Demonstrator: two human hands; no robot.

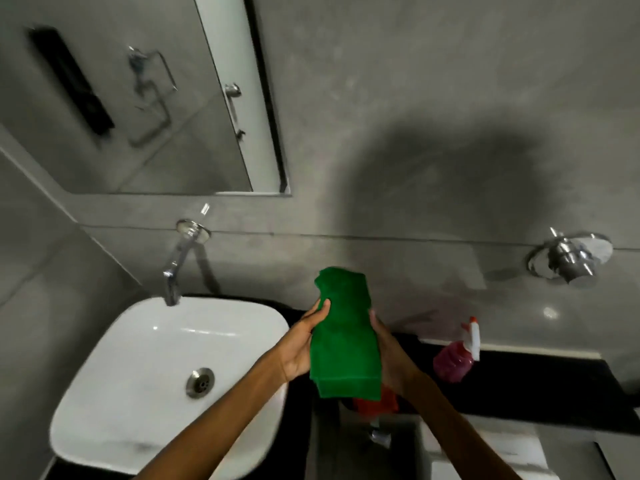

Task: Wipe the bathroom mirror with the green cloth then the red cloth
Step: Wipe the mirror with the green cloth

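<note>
A folded green cloth (343,337) is held upright between both hands above the black counter. My left hand (301,344) grips its left edge with the thumb on the front. On the other side, my right hand (391,355) presses against its right edge. Just under the green cloth, a bit of the red cloth (375,405) shows on the counter, mostly hidden. The mirror (138,98) hangs on the grey wall at the upper left, well above and left of the hands.
A white basin (145,375) sits to the left with a chrome tap (176,268) over it. A pink spray bottle (457,355) stands on the black counter (536,386) to the right. A chrome wall valve (568,258) is at the far right.
</note>
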